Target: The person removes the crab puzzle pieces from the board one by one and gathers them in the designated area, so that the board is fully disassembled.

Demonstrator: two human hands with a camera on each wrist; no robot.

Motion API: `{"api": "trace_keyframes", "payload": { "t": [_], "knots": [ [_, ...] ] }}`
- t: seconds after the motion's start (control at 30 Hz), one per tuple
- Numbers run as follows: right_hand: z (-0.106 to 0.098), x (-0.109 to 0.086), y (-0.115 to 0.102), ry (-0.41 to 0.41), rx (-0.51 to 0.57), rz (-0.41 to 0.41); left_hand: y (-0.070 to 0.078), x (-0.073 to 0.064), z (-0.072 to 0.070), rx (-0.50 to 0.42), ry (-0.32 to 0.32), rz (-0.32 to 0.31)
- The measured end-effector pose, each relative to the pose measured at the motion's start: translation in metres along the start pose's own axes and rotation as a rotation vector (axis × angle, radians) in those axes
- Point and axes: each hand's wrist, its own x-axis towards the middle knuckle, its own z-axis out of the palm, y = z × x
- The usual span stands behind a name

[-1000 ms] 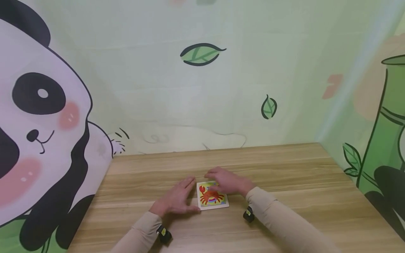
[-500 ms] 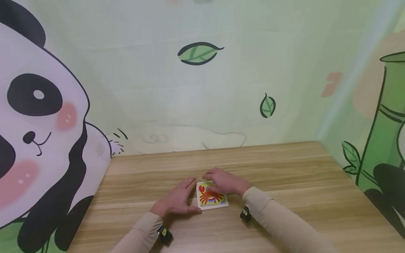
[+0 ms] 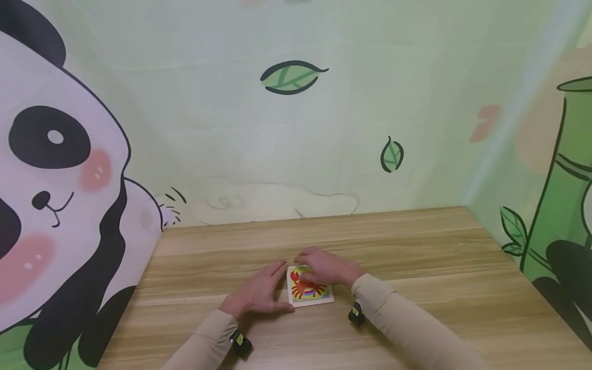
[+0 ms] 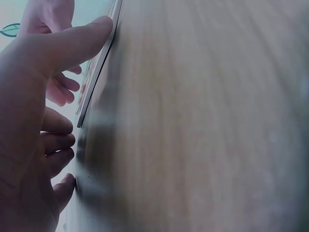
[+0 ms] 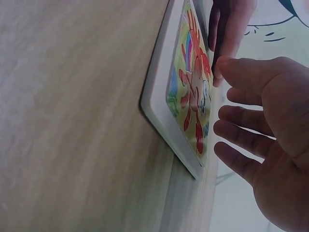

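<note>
A square board with a white border and a red crab picture [image 3: 309, 294] lies flat on the wooden table, its upper right part hidden in the head view. My left hand [image 3: 260, 294] lies along its left side, fingers stretched forward, and the thumb [image 4: 99, 34] touches the near edge. Over the far right part of the picture is my right hand [image 3: 329, 267], fingers slightly bent and holding nothing. In the right wrist view, the right fingers [image 5: 244, 130] appear just above the board [image 5: 161, 104]; whether a fingertip touches it I cannot tell.
The wooden table [image 3: 398, 241] extends around the board on all sides. Behind it hangs a pale green backdrop [image 3: 222, 118] with a panda [image 3: 83, 205] at left and bamboo [image 3: 561, 200] at right. A small black camera sits on each wrist.
My right hand has shifted slightly left over the crab picture. The left hand and the board stay in place; the head view has shifted a little.
</note>
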Motion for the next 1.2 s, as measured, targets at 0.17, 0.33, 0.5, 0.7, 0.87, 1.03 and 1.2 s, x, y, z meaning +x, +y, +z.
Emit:
{"api": "trace_keyframes", "payload": {
  "t": [0.17,0.33,0.5,0.7,0.87,1.03,1.2],
  "knots": [
    [0.001,0.002,-0.001,-0.014,-0.002,0.004,-0.002,0.000,0.002,0.001,0.003,0.006],
    [0.000,0.002,-0.003,-0.019,0.001,-0.004,-0.002,0.000,0.002,0.000,0.002,0.010],
    [0.001,0.004,-0.004,-0.021,-0.010,-0.011,-0.002,0.001,0.002,0.007,-0.016,0.002],
    [0.002,0.006,-0.006,-0.022,-0.019,-0.026,-0.001,0.001,0.001,0.013,-0.016,0.011],
    [0.003,0.008,-0.008,-0.039,-0.032,-0.022,0.000,0.000,0.000,0.019,-0.023,0.012],
    [0.003,0.010,-0.011,-0.039,-0.033,0.001,0.000,0.001,-0.001,0.022,-0.030,0.007],
    [0.003,0.013,-0.013,-0.024,-0.021,0.022,0.000,0.001,0.000,0.031,-0.029,0.008]
  ]
}}
